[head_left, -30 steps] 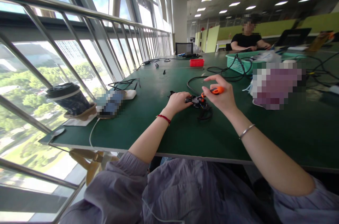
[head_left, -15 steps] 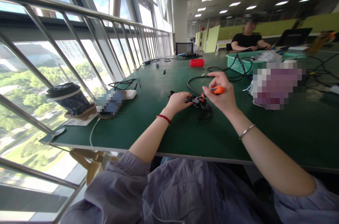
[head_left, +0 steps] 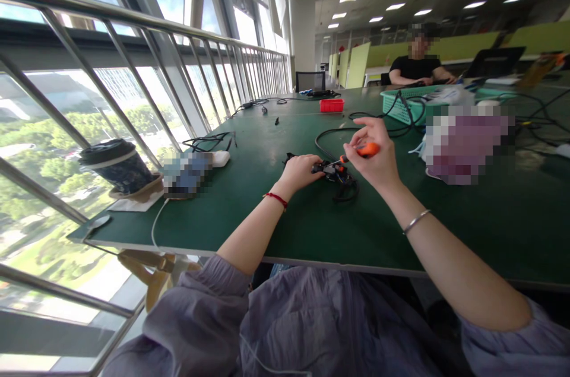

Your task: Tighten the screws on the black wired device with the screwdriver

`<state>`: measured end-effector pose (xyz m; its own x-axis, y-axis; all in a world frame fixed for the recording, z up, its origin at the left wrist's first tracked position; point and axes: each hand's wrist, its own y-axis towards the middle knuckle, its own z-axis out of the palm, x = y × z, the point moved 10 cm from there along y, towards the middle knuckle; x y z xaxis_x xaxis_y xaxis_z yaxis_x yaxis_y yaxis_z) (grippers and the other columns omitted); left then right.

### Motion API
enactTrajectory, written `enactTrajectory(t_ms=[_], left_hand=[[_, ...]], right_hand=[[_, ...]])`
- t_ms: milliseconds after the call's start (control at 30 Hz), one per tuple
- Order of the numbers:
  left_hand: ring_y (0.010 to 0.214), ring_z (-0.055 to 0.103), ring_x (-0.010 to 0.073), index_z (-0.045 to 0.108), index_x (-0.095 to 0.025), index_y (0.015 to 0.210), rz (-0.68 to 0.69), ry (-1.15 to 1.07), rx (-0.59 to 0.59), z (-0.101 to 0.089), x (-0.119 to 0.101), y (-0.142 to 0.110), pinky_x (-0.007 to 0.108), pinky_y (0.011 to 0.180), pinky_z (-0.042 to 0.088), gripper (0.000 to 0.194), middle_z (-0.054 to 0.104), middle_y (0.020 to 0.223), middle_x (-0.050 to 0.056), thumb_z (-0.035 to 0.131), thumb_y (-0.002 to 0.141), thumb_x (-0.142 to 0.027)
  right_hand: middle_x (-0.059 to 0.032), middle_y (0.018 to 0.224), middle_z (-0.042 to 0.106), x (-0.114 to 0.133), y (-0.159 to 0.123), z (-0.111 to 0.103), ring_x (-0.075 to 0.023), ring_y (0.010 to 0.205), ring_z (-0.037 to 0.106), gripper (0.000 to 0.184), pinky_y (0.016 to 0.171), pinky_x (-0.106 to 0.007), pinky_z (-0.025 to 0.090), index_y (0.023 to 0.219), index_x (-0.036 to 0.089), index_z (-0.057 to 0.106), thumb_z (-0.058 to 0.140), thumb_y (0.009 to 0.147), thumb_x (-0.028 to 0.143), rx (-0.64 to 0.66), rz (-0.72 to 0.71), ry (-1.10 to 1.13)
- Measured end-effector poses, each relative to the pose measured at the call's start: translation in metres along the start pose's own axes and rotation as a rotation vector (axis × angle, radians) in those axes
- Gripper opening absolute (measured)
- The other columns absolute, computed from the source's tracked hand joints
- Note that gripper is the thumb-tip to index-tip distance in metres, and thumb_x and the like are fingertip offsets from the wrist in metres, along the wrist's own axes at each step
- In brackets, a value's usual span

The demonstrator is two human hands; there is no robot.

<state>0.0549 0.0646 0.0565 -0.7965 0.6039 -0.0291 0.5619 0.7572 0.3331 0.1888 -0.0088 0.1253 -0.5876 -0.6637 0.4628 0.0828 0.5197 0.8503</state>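
Holds the black device point(head_left: 332, 171) on the green table point(head_left: 249, 211), just right of the frame's center, fingers of the left hand point(head_left: 299, 174) closed on its left end. Grips the orange screwdriver point(head_left: 367, 150) in the right hand point(head_left: 378, 162), shaft slanting down-left to the device.

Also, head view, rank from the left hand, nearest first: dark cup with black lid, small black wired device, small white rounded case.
1. Small black wired device: touched by the left hand.
2. Small white rounded case: left of the hand.
3. Dark cup with black lid: farthest left, by the railing.
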Motion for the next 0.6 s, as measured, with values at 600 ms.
enactTrajectory(t_ms=[600], left_hand=[[0.099, 0.065, 0.0204, 0.063, -0.024, 0.110, -0.003, -0.002, -0.003, 0.0014, 0.0013, 0.0006, 0.028, 0.085, 0.050, 0.028, 0.069, 0.108, 0.001, 0.058, 0.085, -0.036]], right_hand=[[-0.0001, 0.080, 0.060, -0.0003, 0.0000, -0.0018, -0.0178, 0.068, 0.061, 0.046, 0.064, -0.031, 0.050, 0.112, 0.023, 0.050, 0.064, 0.069, 0.029, -0.017, 0.013, 0.011]])
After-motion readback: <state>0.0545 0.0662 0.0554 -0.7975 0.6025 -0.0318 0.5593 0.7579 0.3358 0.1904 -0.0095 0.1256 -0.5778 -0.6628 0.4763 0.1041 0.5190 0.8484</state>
